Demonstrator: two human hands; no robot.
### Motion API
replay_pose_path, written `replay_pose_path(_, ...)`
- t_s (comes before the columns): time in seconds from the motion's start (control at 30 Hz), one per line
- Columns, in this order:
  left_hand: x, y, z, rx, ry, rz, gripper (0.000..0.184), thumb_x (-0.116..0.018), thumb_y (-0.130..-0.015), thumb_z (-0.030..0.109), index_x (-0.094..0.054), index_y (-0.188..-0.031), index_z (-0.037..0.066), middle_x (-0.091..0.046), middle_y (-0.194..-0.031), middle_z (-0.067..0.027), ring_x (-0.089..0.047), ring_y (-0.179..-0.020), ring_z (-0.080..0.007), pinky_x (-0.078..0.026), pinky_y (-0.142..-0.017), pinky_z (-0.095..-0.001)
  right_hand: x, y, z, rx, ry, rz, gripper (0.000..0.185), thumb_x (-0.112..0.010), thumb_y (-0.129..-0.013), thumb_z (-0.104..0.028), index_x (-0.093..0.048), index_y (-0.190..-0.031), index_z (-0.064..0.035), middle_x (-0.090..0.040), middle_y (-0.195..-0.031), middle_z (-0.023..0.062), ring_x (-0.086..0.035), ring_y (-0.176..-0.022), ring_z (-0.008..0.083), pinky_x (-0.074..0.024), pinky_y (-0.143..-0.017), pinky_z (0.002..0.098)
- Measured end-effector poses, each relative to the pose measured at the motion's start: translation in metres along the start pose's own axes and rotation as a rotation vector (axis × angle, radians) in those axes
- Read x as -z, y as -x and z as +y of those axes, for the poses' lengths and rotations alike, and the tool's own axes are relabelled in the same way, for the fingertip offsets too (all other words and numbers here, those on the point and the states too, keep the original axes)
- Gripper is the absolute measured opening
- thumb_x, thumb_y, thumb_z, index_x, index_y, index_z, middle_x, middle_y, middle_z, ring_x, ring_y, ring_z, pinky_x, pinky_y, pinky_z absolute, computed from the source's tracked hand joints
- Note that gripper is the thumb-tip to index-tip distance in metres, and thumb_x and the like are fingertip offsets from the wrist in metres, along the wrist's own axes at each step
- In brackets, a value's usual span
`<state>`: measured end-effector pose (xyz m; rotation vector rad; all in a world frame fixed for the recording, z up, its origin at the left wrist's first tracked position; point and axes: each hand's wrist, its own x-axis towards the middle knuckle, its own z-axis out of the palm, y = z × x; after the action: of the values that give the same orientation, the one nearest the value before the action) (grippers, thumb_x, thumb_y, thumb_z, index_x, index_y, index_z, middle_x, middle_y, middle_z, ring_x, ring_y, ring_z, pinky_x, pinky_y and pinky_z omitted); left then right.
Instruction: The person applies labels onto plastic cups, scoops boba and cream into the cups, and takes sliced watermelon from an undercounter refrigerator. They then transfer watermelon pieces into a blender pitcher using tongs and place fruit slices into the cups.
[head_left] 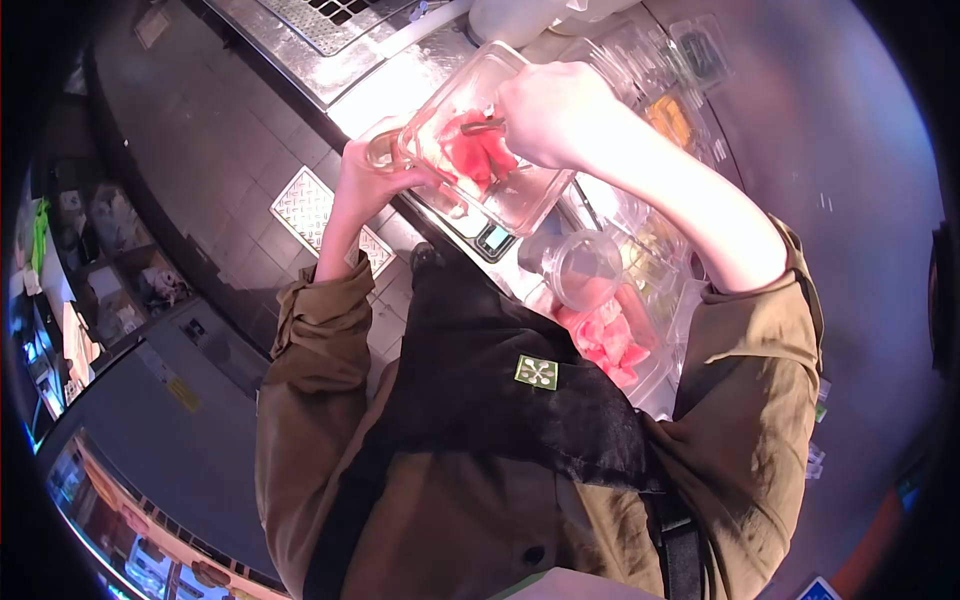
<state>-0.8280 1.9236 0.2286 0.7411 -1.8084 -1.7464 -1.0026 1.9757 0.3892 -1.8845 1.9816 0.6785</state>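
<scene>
A clear rectangular container [535,205] with red fruit pieces [478,155], which look like watermelon, is tilted over the counter's edge. My left hand [368,178] is closed round a small clear cup [383,152], right at the container's left side; the thumb reaches along the container's lower edge. Over the container's right part is my right hand [560,112], its fingers wrapped round a slim utensil [484,127]. The utensil's dark tip is among the fruit; its handle is hidden in the fist. A scale with a small display [493,241] lies below the container.
Nearer my body are an empty clear plastic cup [587,270] and a second container with pink-red fruit pieces [608,343]. Further clear containers, one with orange pieces [670,120], line the counter on the right. A perforated metal drain tray [325,22] is at the top.
</scene>
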Motion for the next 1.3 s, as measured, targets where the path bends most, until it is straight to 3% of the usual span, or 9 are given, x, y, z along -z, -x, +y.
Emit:
replay_pose_path(0.13, 0.001, 0.0, -0.005, -0.03, -0.013, 0.011, 0.061, -0.079, -0.056, -0.002, -0.053, -0.111, -0.005, -0.061, -0.104, -0.0069, -0.054, -0.085, -0.0069, -0.047, -0.071, -0.0247, -0.003, 0.012, 0.01, 0.083, 0.1, 0.126, 0.012, -0.055, -0.063, -0.008, -0.065, -0.068, -0.0011, -0.063, -0.07, 0.0187, -0.065, -0.07, 0.0308, -0.0515, -0.064, 0.0375)
replay_pose_path(0.27, -0.002, 0.002, -0.005, -0.046, 0.093, 0.03, 0.065, -0.08, -0.056, -0.001, -0.051, -0.114, -0.004, -0.059, -0.109, -0.0086, -0.055, -0.089, -0.0117, -0.049, -0.077, -0.0277, -0.031, 0.003, 0.012, 0.121, 0.128, 0.268, 0.011, -0.059, -0.063, -0.015, -0.067, -0.065, -0.0075, -0.065, -0.072, 0.0097, -0.065, -0.072, 0.0241, -0.0508, -0.061, 0.0344)
replay_pose_path(0.43, -0.006, -0.001, -0.009, -0.153, 0.206, 0.041, 0.065, -0.078, -0.058, -0.003, -0.048, -0.116, -0.004, -0.058, -0.11, -0.0096, -0.055, -0.093, -0.0156, -0.052, -0.076, -0.0299, -0.083, -0.035, 0.018, 0.229, 0.026, 0.135, 0.014, -0.061, -0.066, -0.013, -0.068, -0.076, -0.0065, -0.066, -0.076, 0.0113, -0.065, -0.075, 0.0246, -0.0519, -0.062, 0.0338)
replay_pose_path(0.7, -0.004, 0.0, 0.003, -0.158, 0.11, 0.024, 0.058, -0.075, -0.057, -0.007, -0.056, -0.112, -0.003, -0.06, -0.1, -0.0037, -0.054, -0.079, -0.008, -0.046, -0.069, -0.0227, -0.049, -0.031, -0.004, 0.123, 0.168, -0.265, 0.025, -0.065, -0.066, -0.015, -0.068, -0.088, -0.0033, -0.066, -0.089, 0.0111, -0.065, -0.083, 0.0231, -0.0528, -0.067, 0.0338)
replay_pose_path(0.87, 0.004, -0.003, 0.002, -0.081, 0.094, -0.081, 0.065, -0.077, -0.058, -0.002, -0.051, -0.118, -0.003, -0.057, -0.114, -0.0071, -0.054, -0.094, -0.012, -0.047, -0.078, -0.0251, 0.001, 0.019, 0.017, 0.061, 0.142, -0.022, 0.023, -0.062, -0.068, -0.018, -0.068, -0.084, -0.0028, -0.066, -0.087, 0.014, -0.065, -0.081, 0.0236, -0.0528, -0.066, 0.0362)
replay_pose_path(1.0, 0.003, -0.003, 0.004, -0.048, 0.163, -0.082, 0.065, -0.076, -0.059, -0.002, -0.05, -0.119, -0.002, -0.057, -0.113, -0.007, -0.055, -0.093, -0.012, -0.048, -0.076, -0.0254, -0.018, 0.056, 0.029, -0.01, 0.053, 0.202, 0.034, -0.066, -0.072, -0.032, -0.063, -0.076, 0.001, -0.061, -0.066, 0.017, -0.063, -0.071, 0.0327, -0.0506, -0.068, 0.0393)
replay_pose_path(1.13, 0.004, -0.002, 0.0, -0.01, 0.133, -0.103, 0.061, -0.074, -0.061, -0.003, -0.052, -0.118, 0.0, -0.059, -0.113, -0.0057, -0.055, -0.093, -0.0106, -0.048, -0.081, -0.0263, -0.002, 0.08, 0.033, -0.106, -0.049, 0.13, 0.031, -0.064, -0.075, -0.03, -0.063, -0.08, 0.0006, -0.062, -0.073, 0.0177, -0.063, -0.072, 0.032, -0.0497, -0.065, 0.0408)
replay_pose_path(1.17, 0.003, -0.001, 0.002, -0.002, 0.123, -0.105, 0.06, -0.074, -0.061, -0.004, -0.053, -0.118, 0.001, -0.059, -0.113, -0.0052, -0.055, -0.094, -0.0102, -0.047, -0.084, -0.0264, 0.016, 0.093, 0.031, -0.101, -0.058, 0.118, 0.028, -0.064, -0.076, -0.025, -0.064, -0.089, 0.0004, -0.064, -0.08, 0.0146, -0.063, -0.075, 0.0263, -0.0498, -0.065, 0.0374)
replay_pose_path(1.3, 0.003, 0.001, 0.009, -0.065, 0.086, -0.083, 0.053, -0.072, -0.065, -0.001, -0.055, -0.115, 0.001, -0.059, -0.114, -0.0054, -0.054, -0.088, -0.0081, -0.047, -0.082, -0.0252, -0.022, 0.107, 0.044, 0.092, 0.02, 0.577, 0.023, -0.061, -0.067, -0.024, -0.061, -0.072, -0.0023, -0.059, -0.069, 0.0185, -0.06, -0.069, 0.03, -0.0477, -0.063, 0.0391)
